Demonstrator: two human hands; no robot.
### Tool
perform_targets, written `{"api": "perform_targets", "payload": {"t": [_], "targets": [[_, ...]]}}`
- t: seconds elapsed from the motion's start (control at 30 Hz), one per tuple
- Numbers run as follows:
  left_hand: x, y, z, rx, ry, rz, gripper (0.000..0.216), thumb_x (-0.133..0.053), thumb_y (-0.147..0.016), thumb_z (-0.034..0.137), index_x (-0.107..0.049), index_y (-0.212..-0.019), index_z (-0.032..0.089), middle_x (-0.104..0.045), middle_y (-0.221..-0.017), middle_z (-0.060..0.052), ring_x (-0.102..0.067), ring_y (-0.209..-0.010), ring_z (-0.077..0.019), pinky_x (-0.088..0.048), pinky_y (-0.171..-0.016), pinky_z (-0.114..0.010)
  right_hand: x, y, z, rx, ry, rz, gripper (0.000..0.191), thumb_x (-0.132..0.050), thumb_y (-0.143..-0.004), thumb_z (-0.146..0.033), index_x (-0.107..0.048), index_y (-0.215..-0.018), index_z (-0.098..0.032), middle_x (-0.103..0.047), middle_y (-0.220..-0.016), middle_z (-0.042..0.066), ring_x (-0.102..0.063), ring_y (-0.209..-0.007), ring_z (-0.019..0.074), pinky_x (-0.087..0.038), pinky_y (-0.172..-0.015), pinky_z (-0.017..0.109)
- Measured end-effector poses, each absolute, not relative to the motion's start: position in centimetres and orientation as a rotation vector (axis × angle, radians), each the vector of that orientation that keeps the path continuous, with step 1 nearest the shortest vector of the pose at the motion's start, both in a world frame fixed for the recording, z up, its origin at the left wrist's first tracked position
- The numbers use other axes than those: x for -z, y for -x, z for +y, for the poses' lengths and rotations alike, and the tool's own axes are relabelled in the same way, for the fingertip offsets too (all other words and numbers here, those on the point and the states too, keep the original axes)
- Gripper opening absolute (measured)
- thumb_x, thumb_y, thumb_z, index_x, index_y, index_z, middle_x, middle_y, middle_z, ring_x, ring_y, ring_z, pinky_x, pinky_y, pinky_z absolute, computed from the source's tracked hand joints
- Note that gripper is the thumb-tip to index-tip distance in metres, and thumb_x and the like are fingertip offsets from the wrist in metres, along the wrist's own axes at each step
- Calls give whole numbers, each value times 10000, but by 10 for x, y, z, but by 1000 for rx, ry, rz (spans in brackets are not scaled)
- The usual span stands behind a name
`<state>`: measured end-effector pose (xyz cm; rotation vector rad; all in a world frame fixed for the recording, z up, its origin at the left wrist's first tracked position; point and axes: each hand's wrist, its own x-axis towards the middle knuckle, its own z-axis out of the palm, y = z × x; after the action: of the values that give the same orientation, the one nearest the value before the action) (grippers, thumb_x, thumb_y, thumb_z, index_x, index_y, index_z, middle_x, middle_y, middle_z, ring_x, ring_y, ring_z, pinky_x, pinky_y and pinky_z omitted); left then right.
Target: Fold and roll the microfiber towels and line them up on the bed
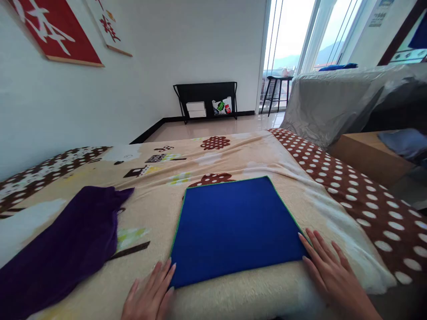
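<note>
A blue cloth [233, 226] with a green hem lies flat and square on the patterned beige blanket [213, 160] of a bed. My left hand [151, 293] rests palm down at the cloth's near left corner, fingers stretched out and touching its edge. My right hand [328, 269] lies flat at the near right corner, fingertips on the cloth's edge. Both hands hold nothing. A rumpled purple cloth [63, 249] lies to the left on the blanket, apart from both hands.
The blanket's brown dotted border [353, 186] hangs over the bed's right side. A wooden table [367, 153] and furniture under a grey cover [333, 98] stand to the right. A black rack [207, 100] and a stool [278, 89] stand by the far window.
</note>
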<state>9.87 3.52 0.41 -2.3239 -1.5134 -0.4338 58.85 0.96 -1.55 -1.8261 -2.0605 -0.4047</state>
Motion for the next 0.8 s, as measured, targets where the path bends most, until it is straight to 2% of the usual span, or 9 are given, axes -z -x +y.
{"api": "perform_targets", "payload": {"t": [0.1,0.17,0.23,0.33,0.4,0.47,0.57,0.7,0.8], "targets": [[-47,-150,72,472,2405,-1409,657,-354,-928,255,-155,-1540,387,-409,-1534,9,-421,-1391,-209,-304,-1130,-483,-30,-550,54,290,1696,-2144,627,-353,-979,-394,-164,-1567,-286,-221,-1594,28,-248,-1464,235,-180,-1188,480],[-74,-198,116,407,2560,-1423,616,-330,-929,195,-261,-1527,323,-287,-1597,21,-276,-1466,-185,-237,-1182,-433,-62,-512,105,80,1555,-2306,578,-343,-982,-343,-264,-1546,-242,-200,-1601,24,-196,-1481,222,-142,-1209,452],[-88,-244,168,328,2625,-1650,603,-348,-906,157,-336,-1505,224,-236,-1616,-7,-204,-1488,-175,-181,-1207,-395,-80,-473,162,-72,1542,-2355,557,-367,-956,-263,-357,-1507,-183,-195,-1603,45,-170,-1487,213,-141,-1211,423],[-74,-291,231,290,2560,-1839,573,-304,-937,181,-316,-1506,112,-254,-1601,-113,-227,-1483,-213,-243,-1182,-421,-74,-429,228,-125,1625,-2308,571,-350,-940,-199,-343,-1505,-115,-183,-1602,105,-177,-1486,209,-199,-1189,405],[-52,-295,255,257,2553,-1873,552,-288,-967,239,-318,-1509,138,-276,-1593,-105,-249,-1476,-208,-258,-1175,-421,-55,-424,251,-159,1652,-2314,558,-332,-961,-223,-331,-1515,-151,-231,-1593,81,-210,-1475,170,-218,-1182,364],[-34,-278,268,230,2550,-1887,539,-291,-990,349,-319,-1512,221,-263,-1603,-54,-230,-1482,-197,-217,-1190,-437,-36,-441,260,-178,1662,-2344,522,-324,-991,-304,-354,-1507,-237,-287,-1578,21,-239,-1463,128,-200,-1188,329],[-22,-225,277,214,2474,-1963,559,-270,-990,490,-295,-1515,298,-226,-1617,-26,-196,-1492,-219,-157,-1191,-518,-19,-498,264,-159,1774,-2307,538,-275,-1010,-447,-350,-1509,-259,-276,-1582,30,-219,-1472,161,-157,-1202,386],[-22,-171,287,187,2383,-2042,562,-258,-990,508,-283,-1516,309,-236,-1617,-29,-203,-1489,-210,-156,-1187,-516,-14,-562,271,-122,1925,-2232,620,-182,-1008,-519,-263,-1544,-217,-231,-1594,69,-176,-1484,191,-140,-1205,436],[-28,-165,290,161,2364,-2046,548,-281,-986,502,-307,-1505,326,-253,-1612,-19,-225,-1482,-207,-163,-1184,-525,-20,-566,271,-76,1940,-2214,618,-203,-1004,-526,-297,-1533,-221,-253,-1587,68,-189,-1482,200,-98,-1212,450]]}}
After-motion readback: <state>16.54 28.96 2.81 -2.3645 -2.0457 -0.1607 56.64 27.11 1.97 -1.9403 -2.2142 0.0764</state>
